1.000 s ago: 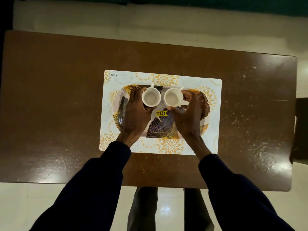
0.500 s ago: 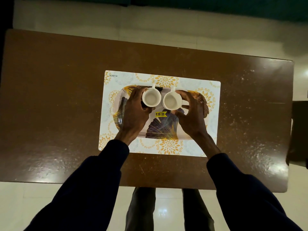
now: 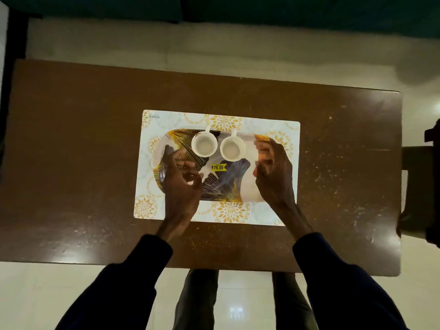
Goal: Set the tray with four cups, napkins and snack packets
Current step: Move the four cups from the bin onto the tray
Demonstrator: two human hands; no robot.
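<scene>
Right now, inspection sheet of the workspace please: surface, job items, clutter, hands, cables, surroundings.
Surface: brown table, scuffed, with a patterned placemat in the middle.
Job's things: tray on the placemat; left cup and right cup upright, side by side at its far edge, both look empty. No napkins or snack packets seen.
Clutter: yellow price sticker on the tray.
Hands: left hand and right hand over the tray, open, holding nothing.
Cables: nothing seen.
Surroundings: pale tiled floor; dark object at the right edge, unclear.
</scene>
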